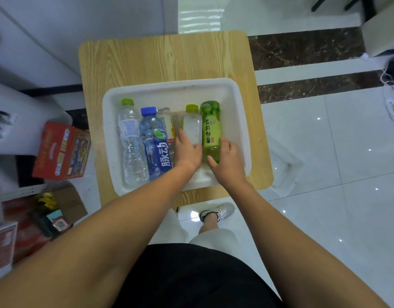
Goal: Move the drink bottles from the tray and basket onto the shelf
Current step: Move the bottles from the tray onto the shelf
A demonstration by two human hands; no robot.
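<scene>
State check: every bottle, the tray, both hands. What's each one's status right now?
white tray, on wooden table, holding five bottles
clear bottle, lying, capped, untouched
blue bottle, lying, capped, untouched
fifth bottle, lying, mostly hidden
cloudy bottle, lying, capped, gripped by left hand
green bottle, lying, gripped by right hand

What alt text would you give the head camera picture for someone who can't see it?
Seen from above, a person's left hand grips a cloudy plastic bottle with a yellow-green cap and the right hand grips a green plastic drink bottle, both lying in a white plastic basket on a wooden table.
</scene>
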